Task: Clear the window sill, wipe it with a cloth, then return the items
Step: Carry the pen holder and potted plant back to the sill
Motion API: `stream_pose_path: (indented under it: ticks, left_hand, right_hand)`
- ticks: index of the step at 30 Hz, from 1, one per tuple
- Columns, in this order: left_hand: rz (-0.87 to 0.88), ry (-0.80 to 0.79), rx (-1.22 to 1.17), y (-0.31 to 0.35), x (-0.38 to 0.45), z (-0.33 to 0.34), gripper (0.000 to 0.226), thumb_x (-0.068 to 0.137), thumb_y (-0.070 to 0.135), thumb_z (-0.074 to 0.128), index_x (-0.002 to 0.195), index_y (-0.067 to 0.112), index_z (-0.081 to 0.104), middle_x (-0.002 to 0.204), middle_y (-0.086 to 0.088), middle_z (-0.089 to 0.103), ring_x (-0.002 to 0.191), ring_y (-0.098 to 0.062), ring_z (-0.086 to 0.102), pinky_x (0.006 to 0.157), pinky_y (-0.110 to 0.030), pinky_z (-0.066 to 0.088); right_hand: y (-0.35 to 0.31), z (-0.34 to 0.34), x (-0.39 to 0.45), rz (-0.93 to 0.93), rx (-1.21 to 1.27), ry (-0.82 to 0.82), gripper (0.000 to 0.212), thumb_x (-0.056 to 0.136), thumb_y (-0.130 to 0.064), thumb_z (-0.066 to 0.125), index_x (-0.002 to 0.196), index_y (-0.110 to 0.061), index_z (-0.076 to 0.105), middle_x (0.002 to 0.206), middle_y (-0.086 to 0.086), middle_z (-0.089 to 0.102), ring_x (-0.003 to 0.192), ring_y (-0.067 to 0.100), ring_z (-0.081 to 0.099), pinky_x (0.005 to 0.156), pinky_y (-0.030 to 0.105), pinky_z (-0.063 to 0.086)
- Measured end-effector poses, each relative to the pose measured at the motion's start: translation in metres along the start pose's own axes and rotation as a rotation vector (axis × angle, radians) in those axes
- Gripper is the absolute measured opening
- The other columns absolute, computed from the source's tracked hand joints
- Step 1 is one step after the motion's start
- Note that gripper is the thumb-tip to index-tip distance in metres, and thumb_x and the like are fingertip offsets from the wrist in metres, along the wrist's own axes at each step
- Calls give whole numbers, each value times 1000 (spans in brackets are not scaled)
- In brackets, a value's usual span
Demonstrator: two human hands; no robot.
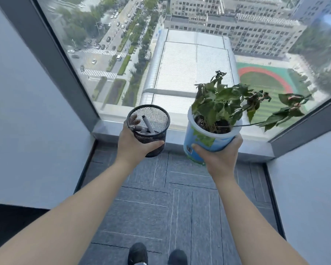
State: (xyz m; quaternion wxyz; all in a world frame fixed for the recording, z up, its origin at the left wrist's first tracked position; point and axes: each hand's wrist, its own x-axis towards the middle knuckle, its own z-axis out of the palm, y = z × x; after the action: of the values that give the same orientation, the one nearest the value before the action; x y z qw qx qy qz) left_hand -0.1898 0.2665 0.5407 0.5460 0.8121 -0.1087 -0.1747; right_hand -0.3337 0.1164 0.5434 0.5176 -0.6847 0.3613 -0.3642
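My left hand (pixel 131 148) grips a black mesh pen cup (pixel 150 129) with a few markers in it, held above the near edge of the grey window sill (pixel 107 131). My right hand (pixel 221 155) holds a potted plant (pixel 208 138) in a blue and white container, tilted slightly, with drooping green leaves (pixel 224 100) reaching right. Both items hang in the air in front of the sill, near its middle. No cloth is in view.
A large window (pixel 180 54) rises behind the sill, with dark frames (pixel 52 60) left and right. White walls close in on both sides. Grey carpet tiles (pixel 161 207) cover the floor, and my shoes (pixel 138 253) show at the bottom.
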Motion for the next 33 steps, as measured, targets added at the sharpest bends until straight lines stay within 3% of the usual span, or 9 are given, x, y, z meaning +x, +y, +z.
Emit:
stream_pose_path:
  ticks: [3,6,8,13,16,21,27,30,33]
  left_hand:
    - [-56,-42,-13,-16,46,39,89,35,34,86,112,2,54,109,-13,66,101,-18,63,94,-33,50]
    - [-120,-10,-33,-38,89,79,75,47,15,88,111,1,51,103,-8,63,95,-16,59,82,-21,47]
    - [-130,12,-35,-60,117,106,73,44,12,89,106,7,50,98,-6,60,93,-16,58,76,-14,43]
    - [-194,6,-55,-129,180,168,97,24,44,77,110,6,55,106,-9,67,97,-18,63,85,-33,51]
    - [-198,-16,-24,-177,213,201,96,25,45,79,111,8,56,110,-8,67,104,-20,64,95,-38,51]
    - [-151,-16,13,-255,273,255,91,26,46,78,106,9,53,113,-7,65,106,-20,61,97,-42,49]
    - [-45,-14,24,-340,338,311,77,53,16,86,118,4,47,98,4,56,98,-13,54,89,-26,41]
    - [-27,-30,38,-368,358,332,75,55,13,85,119,3,46,96,5,55,96,-12,52,85,-23,40]
    - [-26,-34,42,-389,372,341,76,56,11,84,121,3,45,87,14,52,96,-12,52,80,-19,41]
  right_hand:
    - [42,12,46,34,-39,-17,91,53,-2,86,125,2,30,115,1,44,106,13,48,79,3,46]
    - [92,25,88,95,-65,-57,89,54,-5,86,123,0,32,116,0,46,108,13,50,79,7,46]
    - [131,35,114,119,-74,-73,87,55,-5,86,122,0,32,114,0,46,106,13,50,75,2,47]
    - [227,63,160,165,-59,-84,78,56,-1,85,114,-9,33,107,-5,47,96,5,52,73,-2,44]
    - [290,80,176,183,-55,-92,80,56,1,84,116,-7,33,109,-3,48,99,7,52,71,-5,43]
    - [396,107,204,180,-77,-69,81,57,-4,85,118,-10,32,114,-2,46,105,10,50,79,1,46]
    - [501,142,239,157,-106,-30,87,57,-9,85,124,-6,30,115,-5,42,107,8,46,71,-11,36]
    - [536,158,248,159,-119,-26,90,58,-10,85,127,-6,29,117,-3,43,109,8,45,75,-8,39]
    - [555,170,252,172,-136,-19,95,58,-13,86,131,-6,27,127,4,45,115,11,46,93,14,42]
